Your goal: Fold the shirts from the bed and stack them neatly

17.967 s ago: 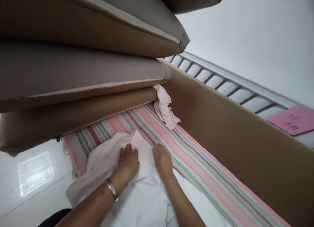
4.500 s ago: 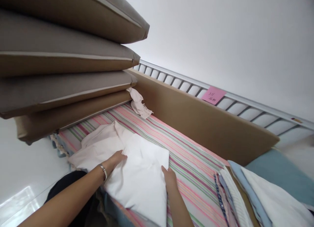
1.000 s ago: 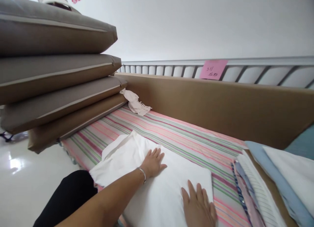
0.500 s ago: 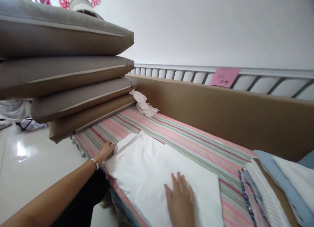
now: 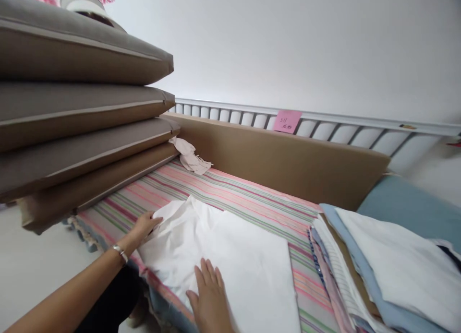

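Note:
A white garment point(image 5: 248, 246) lies spread over a striped cloth point(image 5: 144, 194), its left end wrinkled and its right part smooth and straight-edged. At the garment's left edge, my left hand point(image 5: 144, 227) has its fingers closed on the fabric, with a bracelet round the wrist. My right hand point(image 5: 211, 294) rests flat on the garment's near middle, fingers stretched out. To the right lies a row of folded clothes point(image 5: 345, 266) in pink, white, brown and light blue, with a larger folded white piece point(image 5: 403, 270) on top.
A stack of thick grey-brown cushions point(image 5: 82, 102) rises on the left, with a hat point(image 5: 84, 4) on top. A brown padded panel point(image 5: 270, 160) runs along the back below a slatted rail. A pink note point(image 5: 287, 121) hangs there. Pale crumpled fabric point(image 5: 190, 155) lies by the cushions.
The view has turned right, bringing more of the folded clothes into sight. My right hand has slid leftward over the garment. My left hand has stayed at its left edge.

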A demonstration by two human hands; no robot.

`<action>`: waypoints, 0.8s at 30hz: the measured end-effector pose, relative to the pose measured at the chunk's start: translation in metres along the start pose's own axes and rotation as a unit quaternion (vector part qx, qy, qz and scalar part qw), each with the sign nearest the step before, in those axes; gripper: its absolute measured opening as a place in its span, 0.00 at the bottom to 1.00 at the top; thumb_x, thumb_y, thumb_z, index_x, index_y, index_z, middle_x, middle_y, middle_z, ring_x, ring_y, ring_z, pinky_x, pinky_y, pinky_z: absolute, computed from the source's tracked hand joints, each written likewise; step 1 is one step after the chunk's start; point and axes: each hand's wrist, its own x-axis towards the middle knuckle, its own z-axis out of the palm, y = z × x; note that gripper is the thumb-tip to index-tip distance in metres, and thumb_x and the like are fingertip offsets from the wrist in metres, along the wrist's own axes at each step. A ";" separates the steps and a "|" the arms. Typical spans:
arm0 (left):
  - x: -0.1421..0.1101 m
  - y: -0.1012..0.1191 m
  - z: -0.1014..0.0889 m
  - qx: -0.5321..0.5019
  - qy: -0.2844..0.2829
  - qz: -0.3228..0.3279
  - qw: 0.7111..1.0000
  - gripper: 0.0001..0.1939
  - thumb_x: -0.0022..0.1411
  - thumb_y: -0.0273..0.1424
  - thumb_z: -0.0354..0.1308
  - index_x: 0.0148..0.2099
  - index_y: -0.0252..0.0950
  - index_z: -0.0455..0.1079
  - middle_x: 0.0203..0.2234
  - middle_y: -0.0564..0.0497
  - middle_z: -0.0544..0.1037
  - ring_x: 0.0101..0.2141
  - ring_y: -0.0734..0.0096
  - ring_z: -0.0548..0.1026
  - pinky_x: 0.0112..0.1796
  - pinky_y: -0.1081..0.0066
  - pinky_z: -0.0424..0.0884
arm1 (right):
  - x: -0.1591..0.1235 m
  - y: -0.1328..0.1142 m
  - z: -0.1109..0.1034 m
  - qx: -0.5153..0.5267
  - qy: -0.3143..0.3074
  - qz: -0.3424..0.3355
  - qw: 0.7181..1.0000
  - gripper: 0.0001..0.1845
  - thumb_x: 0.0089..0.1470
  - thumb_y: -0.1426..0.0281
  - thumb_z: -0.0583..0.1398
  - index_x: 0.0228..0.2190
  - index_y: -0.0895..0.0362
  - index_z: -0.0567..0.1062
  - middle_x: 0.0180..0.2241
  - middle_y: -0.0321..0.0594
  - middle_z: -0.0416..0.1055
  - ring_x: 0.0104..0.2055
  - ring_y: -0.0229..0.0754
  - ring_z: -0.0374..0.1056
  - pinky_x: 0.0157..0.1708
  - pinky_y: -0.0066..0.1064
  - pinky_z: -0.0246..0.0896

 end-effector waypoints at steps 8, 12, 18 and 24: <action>-0.111 0.146 0.085 0.267 -0.065 0.322 0.906 0.08 0.55 0.30 0.52 0.36 0.36 0.70 0.27 0.48 0.75 0.30 0.63 0.72 0.32 0.70 0.64 | -0.002 0.031 -0.075 0.483 0.124 0.170 0.850 0.34 0.50 0.48 0.53 0.52 0.55 0.66 0.57 0.46 0.60 0.58 0.48 0.58 0.54 0.43 0.57; -0.193 0.152 0.173 0.341 -0.248 0.388 0.819 0.11 0.56 0.29 0.52 0.41 0.37 0.71 0.33 0.41 0.77 0.31 0.57 0.75 0.33 0.64 0.68 | -0.025 0.061 -0.119 0.670 0.166 0.219 0.689 0.37 0.47 0.43 0.52 0.51 0.53 0.66 0.53 0.45 0.67 0.54 0.50 0.63 0.45 0.41 0.65; -0.168 0.083 0.181 0.215 -0.250 0.416 0.847 0.22 0.58 0.37 0.55 0.55 0.41 0.65 0.51 0.47 0.71 0.51 0.60 0.68 0.53 0.64 0.63 | -0.045 0.098 -0.116 0.699 0.166 0.255 0.648 0.35 0.42 0.48 0.59 0.45 0.60 0.70 0.44 0.48 0.74 0.49 0.51 0.67 0.44 0.40 0.65; -0.120 -0.010 0.135 0.304 -0.133 0.409 0.850 0.26 0.63 0.40 0.48 0.61 0.37 0.58 0.61 0.44 0.58 0.61 0.58 0.54 0.58 0.57 0.53 | -0.033 0.105 -0.105 0.554 0.285 0.247 0.742 0.38 0.34 0.68 0.63 0.50 0.62 0.65 0.46 0.45 0.73 0.48 0.46 0.68 0.50 0.35 0.59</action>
